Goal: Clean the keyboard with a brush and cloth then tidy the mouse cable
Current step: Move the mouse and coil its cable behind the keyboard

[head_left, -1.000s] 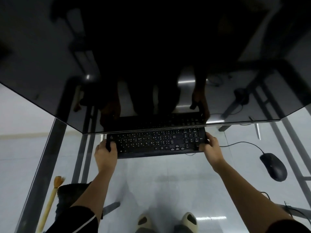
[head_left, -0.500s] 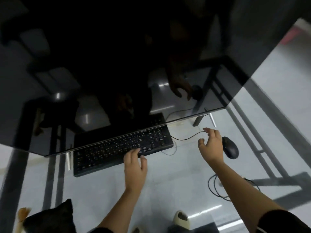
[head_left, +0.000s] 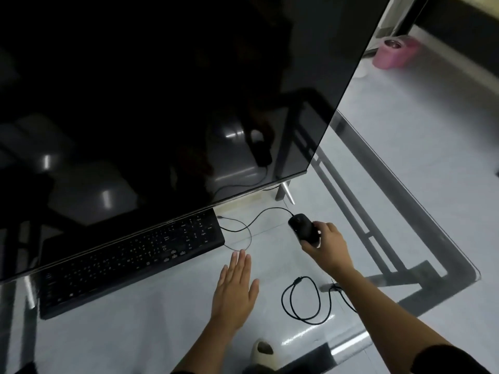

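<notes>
A black keyboard (head_left: 129,261) lies on the glass desk (head_left: 421,228), its far edge under the big dark monitor (head_left: 162,90). My right hand (head_left: 325,242) grips the black mouse (head_left: 303,228) to the right of the keyboard. The thin mouse cable (head_left: 253,220) curves left from the mouse toward the keyboard's right end and loops there. My left hand (head_left: 236,286) hovers flat with straight fingers just in front of the keyboard's right end, holding nothing. No brush or cloth shows.
A second black cable (head_left: 305,299) lies coiled on the glass near my right forearm. The monitor's metal foot (head_left: 287,194) stands behind the mouse. Through the glass I see the desk frame and my slipper (head_left: 262,352). A pink bucket (head_left: 394,54) sits on the floor far right.
Both hands let go of the keyboard's ends. My right hand reached right and took hold of the mouse. My left hand moved to the keyboard's right end. The view swung right.
</notes>
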